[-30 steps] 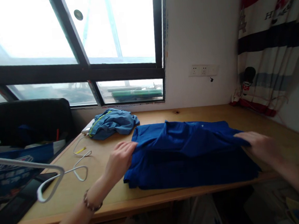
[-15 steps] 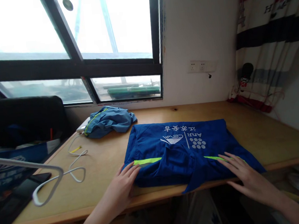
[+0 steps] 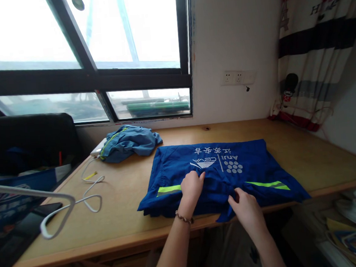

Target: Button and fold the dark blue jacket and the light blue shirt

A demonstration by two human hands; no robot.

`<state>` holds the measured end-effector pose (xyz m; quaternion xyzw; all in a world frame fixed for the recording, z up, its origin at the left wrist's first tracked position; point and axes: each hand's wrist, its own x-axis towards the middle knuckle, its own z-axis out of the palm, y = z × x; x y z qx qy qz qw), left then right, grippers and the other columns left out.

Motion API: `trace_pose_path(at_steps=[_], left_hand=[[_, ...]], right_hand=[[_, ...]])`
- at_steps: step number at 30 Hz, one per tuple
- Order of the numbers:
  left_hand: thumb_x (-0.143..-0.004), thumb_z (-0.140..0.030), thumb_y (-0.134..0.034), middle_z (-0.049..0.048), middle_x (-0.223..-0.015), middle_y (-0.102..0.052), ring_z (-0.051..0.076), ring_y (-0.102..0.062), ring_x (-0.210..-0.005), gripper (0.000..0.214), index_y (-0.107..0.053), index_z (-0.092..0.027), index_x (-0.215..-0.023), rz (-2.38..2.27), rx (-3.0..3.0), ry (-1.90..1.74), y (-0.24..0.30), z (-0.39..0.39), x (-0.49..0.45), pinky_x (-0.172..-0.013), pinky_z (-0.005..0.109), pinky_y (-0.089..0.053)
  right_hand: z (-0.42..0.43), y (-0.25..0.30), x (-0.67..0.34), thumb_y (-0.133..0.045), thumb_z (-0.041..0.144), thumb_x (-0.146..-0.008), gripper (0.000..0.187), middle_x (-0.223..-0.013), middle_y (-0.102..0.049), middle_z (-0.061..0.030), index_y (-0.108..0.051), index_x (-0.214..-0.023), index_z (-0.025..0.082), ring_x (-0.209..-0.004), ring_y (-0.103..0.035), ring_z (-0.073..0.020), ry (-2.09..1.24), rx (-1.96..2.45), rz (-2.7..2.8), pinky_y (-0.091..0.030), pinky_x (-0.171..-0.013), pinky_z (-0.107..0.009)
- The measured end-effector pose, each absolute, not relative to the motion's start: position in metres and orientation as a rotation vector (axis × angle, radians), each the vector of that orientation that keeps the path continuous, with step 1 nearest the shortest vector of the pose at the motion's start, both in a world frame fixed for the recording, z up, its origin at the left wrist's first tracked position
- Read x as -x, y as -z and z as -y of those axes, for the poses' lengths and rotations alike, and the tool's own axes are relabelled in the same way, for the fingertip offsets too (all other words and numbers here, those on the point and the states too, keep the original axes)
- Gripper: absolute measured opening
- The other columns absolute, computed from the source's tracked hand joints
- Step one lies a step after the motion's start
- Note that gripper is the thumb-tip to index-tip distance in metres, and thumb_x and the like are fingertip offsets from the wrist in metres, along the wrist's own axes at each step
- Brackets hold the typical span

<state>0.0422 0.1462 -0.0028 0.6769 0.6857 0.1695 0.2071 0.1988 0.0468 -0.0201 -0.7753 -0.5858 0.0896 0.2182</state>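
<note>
Two points of contact at lower centre of frame, perhaps to steady loose folds: pinching the blue garment (image 3: 220, 183), laid on the table (image 3: 116, 216) for support, with the left hand (image 3: 193, 186); curling the right hand (image 3: 247, 204) against it, grip unclear.

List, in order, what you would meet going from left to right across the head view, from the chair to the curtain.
Black chair, crumpled grey-blue garment, leftmost neon stripe of the royal-blue garment, left hand, right hand, patterned curtain.
</note>
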Motion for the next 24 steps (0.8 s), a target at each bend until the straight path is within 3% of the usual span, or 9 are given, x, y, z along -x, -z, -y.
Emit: trace_pose_path(at_steps=[5,8,12,16,21,24], left_hand=[[-0.075,-0.030,-0.053,0.0004,-0.052,-0.052,0.011,-0.053,-0.051,0.021,-0.050,-0.015,-0.061,-1.415,-1.400,-1.023,0.015,-0.129,-0.025,-0.048,0.020,-0.035],[-0.069,-0.021,-0.063,-0.0048,-0.055,-0.048,0.004,-0.047,-0.044,0.014,-0.051,-0.015,-0.073,-1.019,-0.777,-1.190,0.011,-0.116,-0.005,-0.042,0.012,-0.035],[-0.074,-0.007,-0.055,-0.0074,-0.053,-0.041,-0.004,-0.030,-0.032,0.010,-0.053,-0.013,-0.081,-0.743,-0.423,-1.025,0.002,-0.110,0.020,-0.031,0.005,-0.024],[-0.077,-0.010,-0.052,-0.0056,-0.054,-0.043,-0.004,-0.029,-0.033,0.005,-0.051,-0.011,-0.072,-0.670,-0.426,-0.897,-0.001,-0.115,0.034,-0.030,0.005,-0.022],[-0.070,-0.021,-0.063,-0.0062,-0.050,-0.044,-0.001,-0.033,-0.034,0.016,-0.049,-0.013,-0.065,-0.747,-0.529,-0.880,-0.006,-0.122,0.032,-0.031,0.009,-0.023],[-0.064,-0.022,-0.068,-0.0058,-0.052,-0.048,0.002,-0.044,-0.042,0.018,-0.052,-0.014,-0.067,-0.862,-0.605,-0.913,-0.011,-0.126,0.028,-0.037,0.012,-0.030]], right_hand=[[-0.036,0.030,-0.226,-0.045,0.039,-0.079,0.028,-0.087,-0.067,-0.0087,-0.064,-0.086,0.020,-0.084,-0.061,-0.0270,-0.525,1.788,1.387,-0.046,-0.073,-0.037],[-0.033,0.028,-0.240,-0.053,0.045,-0.075,0.033,-0.084,-0.068,-0.0061,-0.065,-0.087,0.018,-0.084,-0.060,-0.0257,-0.825,1.562,1.119,-0.048,-0.071,-0.035],[-0.037,0.023,-0.260,-0.059,0.045,-0.070,0.030,-0.079,-0.067,-0.0030,-0.065,-0.087,0.021,-0.075,-0.062,-0.0219,-0.940,1.330,0.873,-0.051,-0.062,-0.034],[-0.044,0.015,-0.279,-0.055,0.047,-0.072,0.029,-0.074,-0.067,-0.0038,-0.064,-0.090,0.025,-0.070,-0.062,-0.0213,-0.964,1.205,0.929,-0.051,-0.062,-0.036],[-0.047,-0.005,-0.282,-0.052,0.050,-0.072,0.042,-0.083,-0.067,-0.0072,-0.064,-0.098,0.019,-0.072,-0.062,-0.0223,-1.030,1.330,0.993,-0.048,-0.057,-0.032],[-0.048,-0.020,-0.275,-0.062,0.046,-0.067,0.037,-0.084,-0.067,-0.0059,-0.067,-0.089,0.017,-0.079,-0.060,-0.0219,-1.080,1.479,1.253,-0.046,-0.068,-0.030]])
